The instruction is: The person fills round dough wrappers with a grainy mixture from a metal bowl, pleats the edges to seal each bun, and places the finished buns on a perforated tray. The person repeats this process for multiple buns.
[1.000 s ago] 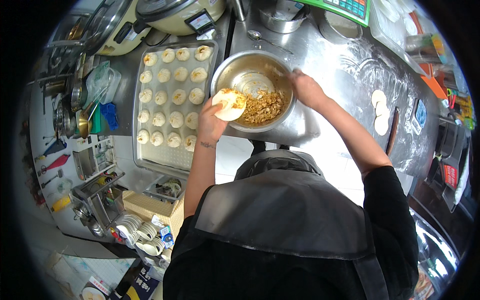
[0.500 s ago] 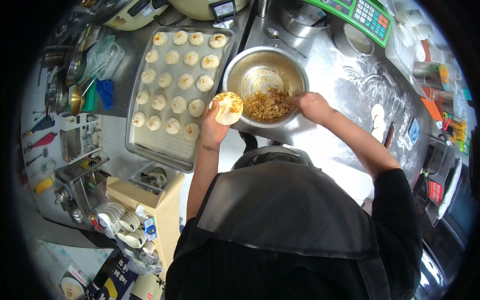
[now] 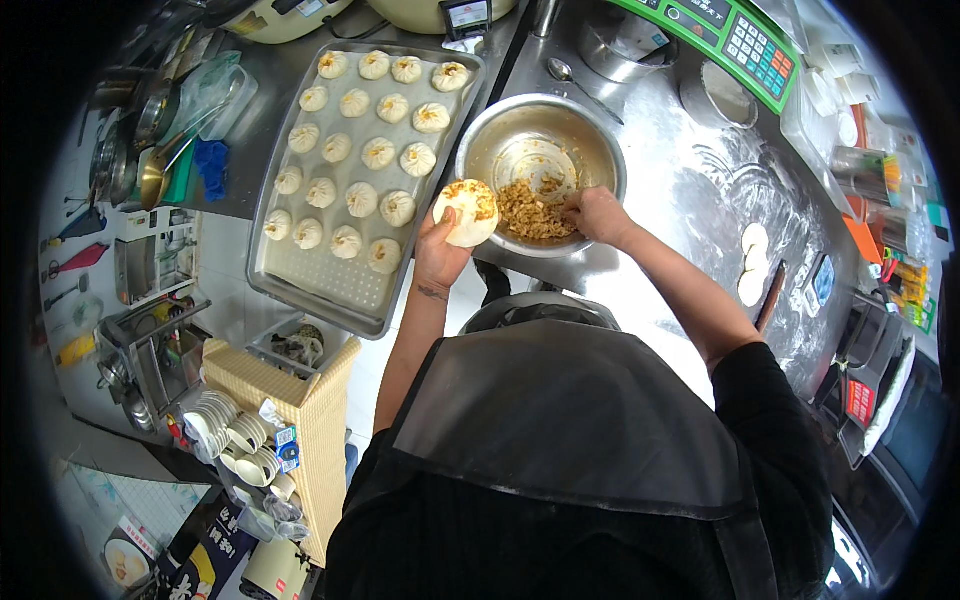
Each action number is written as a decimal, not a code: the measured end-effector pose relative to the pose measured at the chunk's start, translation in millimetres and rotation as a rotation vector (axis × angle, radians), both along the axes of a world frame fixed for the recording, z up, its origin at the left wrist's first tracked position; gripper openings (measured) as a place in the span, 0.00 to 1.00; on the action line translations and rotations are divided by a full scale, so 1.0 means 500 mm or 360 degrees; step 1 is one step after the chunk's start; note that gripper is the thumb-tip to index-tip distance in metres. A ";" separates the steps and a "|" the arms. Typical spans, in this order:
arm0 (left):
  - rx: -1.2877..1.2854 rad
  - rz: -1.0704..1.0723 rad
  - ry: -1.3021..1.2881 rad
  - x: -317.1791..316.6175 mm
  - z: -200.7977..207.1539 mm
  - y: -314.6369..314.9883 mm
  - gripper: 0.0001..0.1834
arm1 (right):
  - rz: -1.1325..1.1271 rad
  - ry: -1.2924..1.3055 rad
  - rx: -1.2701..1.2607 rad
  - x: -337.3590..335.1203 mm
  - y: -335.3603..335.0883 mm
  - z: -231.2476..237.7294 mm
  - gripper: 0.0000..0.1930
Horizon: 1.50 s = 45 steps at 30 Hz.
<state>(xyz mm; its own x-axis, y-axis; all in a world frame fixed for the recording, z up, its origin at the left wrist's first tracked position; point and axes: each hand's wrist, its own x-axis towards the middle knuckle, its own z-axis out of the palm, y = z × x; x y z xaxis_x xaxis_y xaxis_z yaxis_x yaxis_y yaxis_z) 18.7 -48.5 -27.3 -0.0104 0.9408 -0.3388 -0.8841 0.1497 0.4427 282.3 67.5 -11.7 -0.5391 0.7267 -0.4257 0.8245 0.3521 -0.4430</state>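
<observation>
My left hand (image 3: 441,262) holds a flat round dough wrapper (image 3: 468,218) beside the near left rim of a steel bowl (image 3: 480,160). Brownish-orange smears mark the wrapper's upper face. Inside the bowl, a crumbly brown filling (image 3: 532,212) is heaped toward the near side. My right hand (image 3: 602,217) is closed at the bowl's right edge, its fingertips by the filling; whatever they grip is hidden. To the left, a metal tray (image 3: 335,277) carries rows of pleated buns (image 3: 417,159), several with orange stains on top.
Rolled dough rounds (image 3: 754,262) lie on the floured steel counter (image 3: 690,200) at right, near a rolling pin (image 3: 773,297). Behind the bowl are a spoon (image 3: 562,72), a steel pot (image 3: 615,60), a round container (image 3: 718,97) and a green scale (image 3: 735,45).
The whole view has shifted slightly. My right hand has moved a little inward over the bowl, and the filling looks more gathered. My left hand still holds the wrapper beside the rim.
</observation>
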 end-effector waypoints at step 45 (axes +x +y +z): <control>-0.0305 0.0104 -0.0177 0.034 0.073 -0.002 0.28 | 0.0120 0.0137 0.0124 0.021 -0.031 -0.004 0.10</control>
<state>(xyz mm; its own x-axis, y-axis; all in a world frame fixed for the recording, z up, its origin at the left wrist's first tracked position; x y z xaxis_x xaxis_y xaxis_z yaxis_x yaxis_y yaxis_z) 35.5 -49.3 9.2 -0.0215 0.8578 -0.5135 -0.9365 0.1625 0.3107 292.7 52.1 -13.5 -0.6256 0.7118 -0.3193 0.7545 0.4479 -0.4797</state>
